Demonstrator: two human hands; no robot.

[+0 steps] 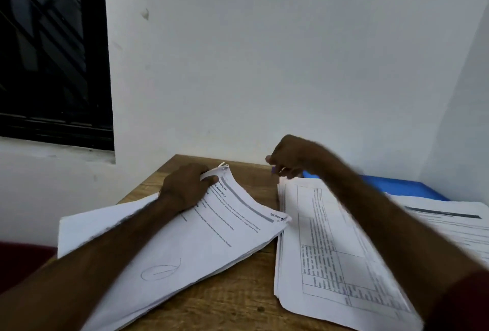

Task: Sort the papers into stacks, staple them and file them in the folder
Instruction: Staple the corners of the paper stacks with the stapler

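The person sits at a wooden desk [238, 301] pushed into a corner of white wall [264, 53], with a dark window [53, 53] off to the left. The left hand [185, 187] rests on the far corner of the left stack [206, 238] of printed papers, its fingers [194, 170] curled and pinching the top sheets, which are bent upward. The right hand [291, 156] hovers over the far end of the middle stack [330, 246], a table printed on its top page. That hand is blurred, its fingers [280, 161] bunched and curled. A purple bit [273, 169] shows beneath them, but I cannot tell whether they pinch it. A blue folder [402, 185] lies by the wall, partly under a right stack [455, 222].
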